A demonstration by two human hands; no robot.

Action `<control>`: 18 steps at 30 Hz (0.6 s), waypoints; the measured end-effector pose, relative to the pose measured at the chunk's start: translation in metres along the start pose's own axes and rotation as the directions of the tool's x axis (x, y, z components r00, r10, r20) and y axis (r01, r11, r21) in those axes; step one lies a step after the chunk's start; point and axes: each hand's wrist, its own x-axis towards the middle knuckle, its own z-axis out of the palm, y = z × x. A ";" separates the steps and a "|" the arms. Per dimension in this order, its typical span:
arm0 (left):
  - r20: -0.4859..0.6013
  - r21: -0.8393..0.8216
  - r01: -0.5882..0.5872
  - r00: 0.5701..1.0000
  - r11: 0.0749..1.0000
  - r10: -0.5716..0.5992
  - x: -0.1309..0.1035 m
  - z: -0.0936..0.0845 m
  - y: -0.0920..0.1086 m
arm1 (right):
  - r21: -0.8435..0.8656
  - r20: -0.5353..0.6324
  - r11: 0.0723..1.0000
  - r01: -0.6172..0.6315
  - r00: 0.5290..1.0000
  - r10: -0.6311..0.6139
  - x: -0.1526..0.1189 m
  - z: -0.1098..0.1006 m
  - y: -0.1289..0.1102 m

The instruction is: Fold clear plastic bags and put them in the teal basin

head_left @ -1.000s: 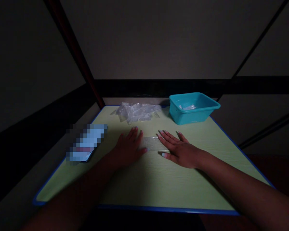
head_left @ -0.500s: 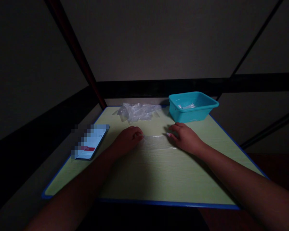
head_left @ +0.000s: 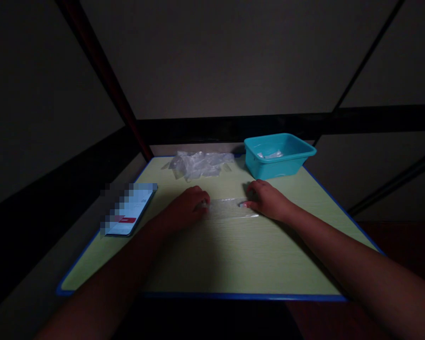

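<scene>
A small clear plastic bag (head_left: 228, 208) lies flat on the pale green table (head_left: 233, 255), stretched between my two hands. My left hand (head_left: 187, 205) is curled with its fingertips on the bag's left end. My right hand (head_left: 267, 199) is curled too, its fingertips pinching the bag's right end. Both forearms reach in from the near edge. The light is dim, so the bag's outline is faint.
A heap of clear plastic bags (head_left: 198, 164) lies at the far edge. To its right stands a teal tub (head_left: 279, 155) with a bag inside. A phone (head_left: 129, 210) rests at the left. Dark bars run behind the table.
Both hands went from lying flat with fingers spread on the bag to curled, gripping its two ends. The bag now lies stretched a little wider between them.
</scene>
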 end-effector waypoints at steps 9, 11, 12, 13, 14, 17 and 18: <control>0.080 0.001 -0.006 0.997 1.000 0.006 -0.002 0.002 0.005 | -0.038 0.051 0.999 0.023 0.998 -0.021 0.002 0.002 -0.004; 0.083 0.002 0.001 0.997 1.000 -0.001 -0.001 0.002 0.005 | -0.042 0.057 0.999 0.026 0.998 -0.023 0.002 0.003 -0.004; 0.083 0.004 0.007 0.996 1.000 -0.007 -0.001 0.002 0.005 | -0.037 0.056 0.999 0.023 0.998 -0.021 0.002 0.003 -0.004; 0.085 0.006 0.007 0.996 1.000 -0.008 -0.001 0.002 0.005 | -0.028 0.053 0.999 0.018 0.998 -0.017 0.002 0.004 -0.004; 0.085 0.005 0.002 0.996 1.000 -0.002 -0.001 0.002 0.004 | -0.014 0.051 1.000 0.015 0.999 -0.015 0.002 0.004 -0.004; 0.081 -0.004 -0.021 0.996 1.000 0.022 -0.001 0.002 0.003 | 0.035 0.053 0.999 0.008 0.999 -0.010 0.001 0.004 -0.006; 0.082 -0.005 -0.022 0.996 1.000 0.022 -0.001 0.002 0.003 | 0.050 0.055 0.999 0.009 0.998 -0.012 0.001 0.004 -0.007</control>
